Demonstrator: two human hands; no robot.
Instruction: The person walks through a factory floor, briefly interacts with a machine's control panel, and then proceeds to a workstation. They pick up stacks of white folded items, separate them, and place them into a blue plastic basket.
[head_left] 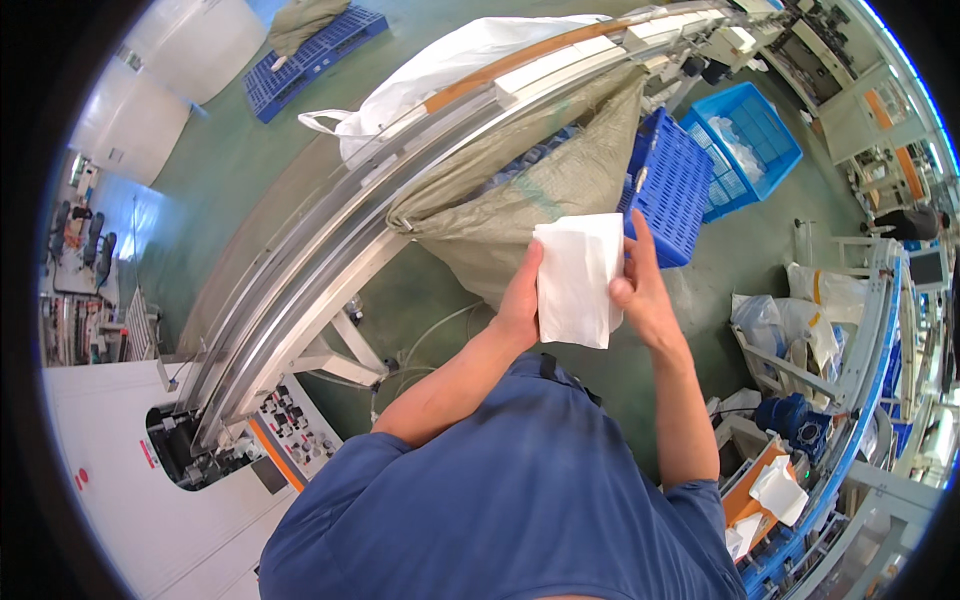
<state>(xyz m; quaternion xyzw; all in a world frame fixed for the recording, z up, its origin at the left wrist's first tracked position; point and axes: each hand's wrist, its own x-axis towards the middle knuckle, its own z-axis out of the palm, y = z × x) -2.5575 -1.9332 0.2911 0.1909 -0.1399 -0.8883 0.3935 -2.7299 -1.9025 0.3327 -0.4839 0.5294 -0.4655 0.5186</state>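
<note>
Grips: you have two, your bare left grip [519, 290] and bare right grip [647, 290].
Packet: between your hands you have one flat white rectangular packet [578, 285]; you cannot count its layers.
Crates: you can count two, a deep-blue perforated plastic crate [668, 185] and a bright-blue open plastic basket [778, 150].
Pallet: you see one blue slatted plastic pallet [320, 52].
Tanks: you see two, a white rounded upper tank [195, 45] and a white rounded lower tank [130, 125].
Open sack: before you is one large olive woven sack [590, 165]; its clear pieces overlap too much to count.
Motor: on your right, one blue cylindrical motor [785, 415].
</note>
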